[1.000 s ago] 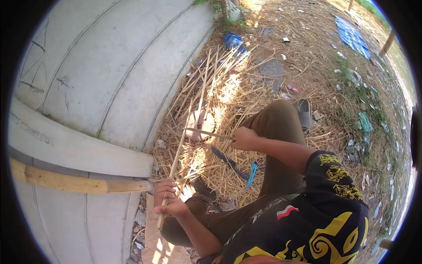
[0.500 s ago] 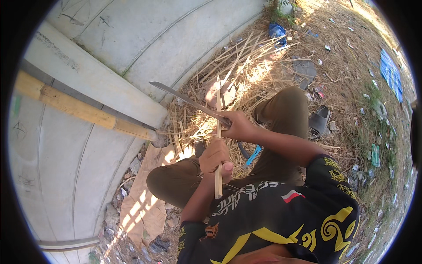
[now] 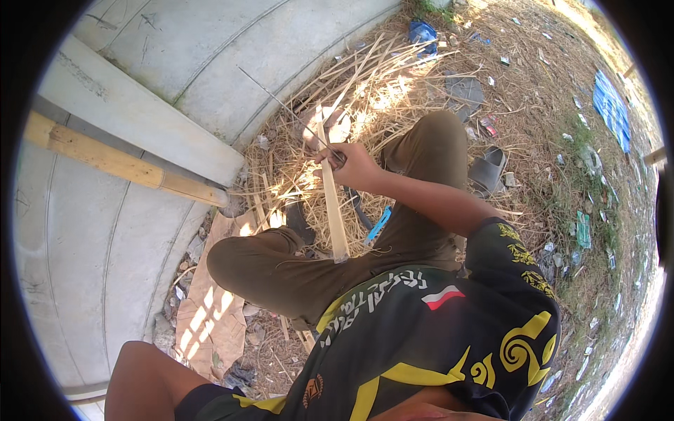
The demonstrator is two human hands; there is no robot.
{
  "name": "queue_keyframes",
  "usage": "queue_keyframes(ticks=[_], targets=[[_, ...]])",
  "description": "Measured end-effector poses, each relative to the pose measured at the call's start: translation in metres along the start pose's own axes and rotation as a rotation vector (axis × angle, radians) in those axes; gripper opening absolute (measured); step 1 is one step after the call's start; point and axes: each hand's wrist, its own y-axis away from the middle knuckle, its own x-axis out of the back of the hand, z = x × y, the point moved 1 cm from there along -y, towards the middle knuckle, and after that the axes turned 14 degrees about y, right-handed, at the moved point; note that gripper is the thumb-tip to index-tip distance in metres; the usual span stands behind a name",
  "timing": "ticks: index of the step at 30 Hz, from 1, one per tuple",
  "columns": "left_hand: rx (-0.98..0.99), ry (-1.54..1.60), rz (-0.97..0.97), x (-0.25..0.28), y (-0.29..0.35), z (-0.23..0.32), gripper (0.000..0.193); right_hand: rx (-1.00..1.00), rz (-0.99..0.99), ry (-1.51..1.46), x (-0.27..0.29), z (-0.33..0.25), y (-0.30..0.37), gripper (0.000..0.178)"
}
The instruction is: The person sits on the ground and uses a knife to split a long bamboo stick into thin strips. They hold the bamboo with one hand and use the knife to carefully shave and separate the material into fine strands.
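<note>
My right hand (image 3: pixel 351 167) is closed round the handle of a long knife (image 3: pixel 281 104). Its blade points up and to the left, seen nearly edge-on as a thin dark line. The fingers of this same hand also hold a pale bamboo strip (image 3: pixel 331 207), which crosses under the knife and runs down to my lap, its wide lower end by my thigh. My left arm (image 3: pixel 144 379) bends at the lower left edge; its hand is out of the picture.
Bamboo shavings and long strips (image 3: pixel 351 74) cover the ground ahead, around a rounded stone (image 3: pixel 326 128). A bamboo pole (image 3: pixel 126 163) and a concrete wall (image 3: pixel 210 63) stand left. Brown cardboard (image 3: pixel 214 309) lies beside my knee, a grey sandal (image 3: pixel 488 170) at right, a blue-handled tool (image 3: pixel 379 224) between my legs.
My left hand has let go of the strip and moved out of view at the lower left. The strip now hangs from my right hand, its broad face showing; the knife has turned edge-on.
</note>
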Motion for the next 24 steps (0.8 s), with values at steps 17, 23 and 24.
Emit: queue_keyframes(ticks=[17, 23, 24], targets=[[-0.164, 0.060, -0.263, -0.068, 0.001, -0.030, 0.050, -0.042, 0.030, 0.048, 0.007, 0.007, 0.002, 0.032], [-0.162, 0.060, -0.275, -0.058, 0.004, -0.037, 0.051, -0.057, 0.041, 0.029, 0.006, 0.005, -0.003, 0.035], [-0.157, 0.066, -0.272, -0.054, 0.007, -0.035, 0.051, -0.054, 0.031, 0.000, 0.005, -0.001, -0.003, 0.035]])
